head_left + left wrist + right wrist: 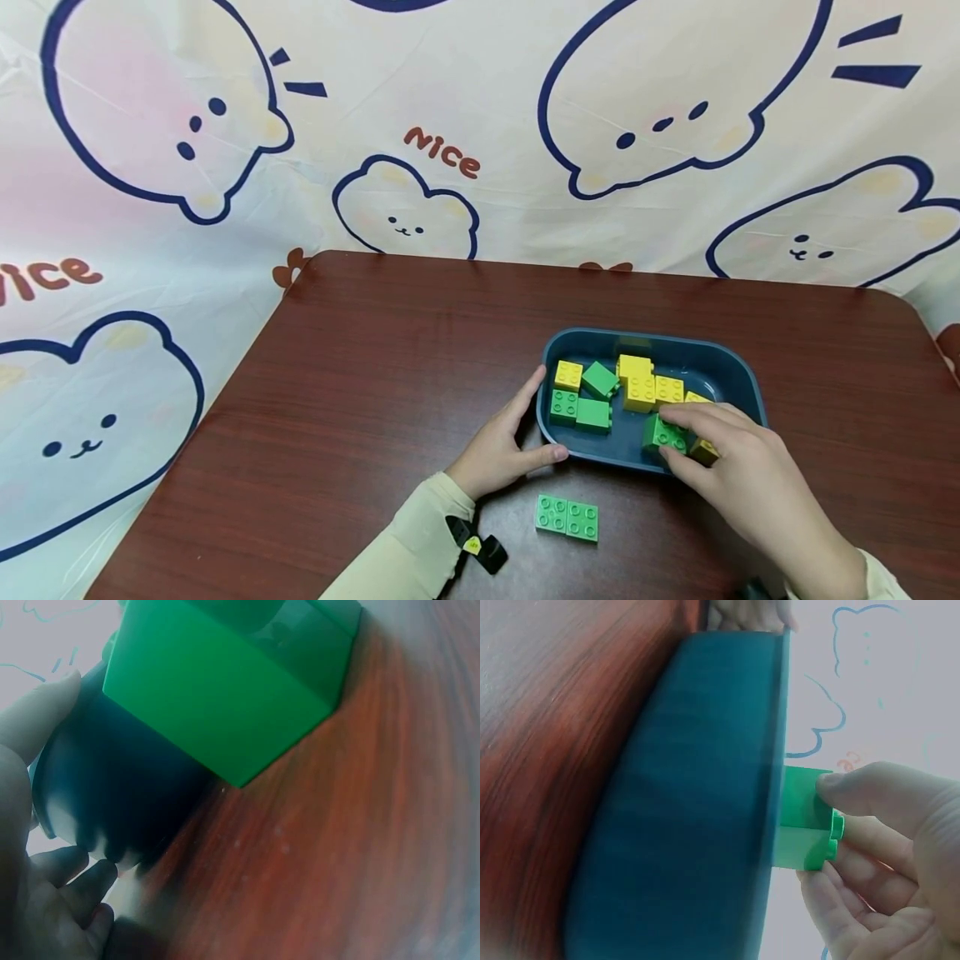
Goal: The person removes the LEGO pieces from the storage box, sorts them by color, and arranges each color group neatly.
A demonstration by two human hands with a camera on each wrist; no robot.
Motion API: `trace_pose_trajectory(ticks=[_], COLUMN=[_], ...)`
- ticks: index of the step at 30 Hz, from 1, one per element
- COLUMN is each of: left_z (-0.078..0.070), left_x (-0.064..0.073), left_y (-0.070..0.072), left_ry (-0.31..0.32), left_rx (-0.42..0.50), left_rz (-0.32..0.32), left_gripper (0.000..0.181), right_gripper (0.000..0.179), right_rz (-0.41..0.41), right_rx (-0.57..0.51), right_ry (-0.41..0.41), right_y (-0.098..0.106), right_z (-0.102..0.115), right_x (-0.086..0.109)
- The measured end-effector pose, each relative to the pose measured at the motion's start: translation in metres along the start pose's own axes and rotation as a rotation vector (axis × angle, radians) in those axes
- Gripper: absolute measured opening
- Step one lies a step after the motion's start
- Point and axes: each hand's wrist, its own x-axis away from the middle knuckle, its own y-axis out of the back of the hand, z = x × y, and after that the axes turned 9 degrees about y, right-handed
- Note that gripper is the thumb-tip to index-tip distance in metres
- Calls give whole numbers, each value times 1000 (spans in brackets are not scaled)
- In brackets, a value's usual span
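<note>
My left hand (495,450) holds the near left corner of a dark blue tray (600,454). Its thumb lies along the front side and its fingers are against the left end. Over the tray's right part, my right hand (768,475) pinches a green toy brick (663,433) between thumb and fingers. The right wrist view has this green brick (804,814) standing out above the tray's rim (778,750). Inside the tray lie several yellow bricks (640,392) and green bricks (593,415); the right hand partly hides some yellow ones.
Two green bricks (567,517) sit side by side on the brown table (375,400), in front of the tray. Close to the left wrist camera, a green brick (217,690) looms large. A cartoon-printed cloth (495,75) hangs behind the table.
</note>
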Motion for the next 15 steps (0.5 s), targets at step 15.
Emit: trace_pose_trajectory(ticks=[15], left_z=[-1], left_x=[0], left_y=[1], left_ry=[6], left_rx=[-1], left_rz=[-4], left_gripper=[99], right_gripper=[51], right_rz=[-55], right_rx=[-44], right_ry=[3], right_y=[12], right_z=[13], right_x=[6])
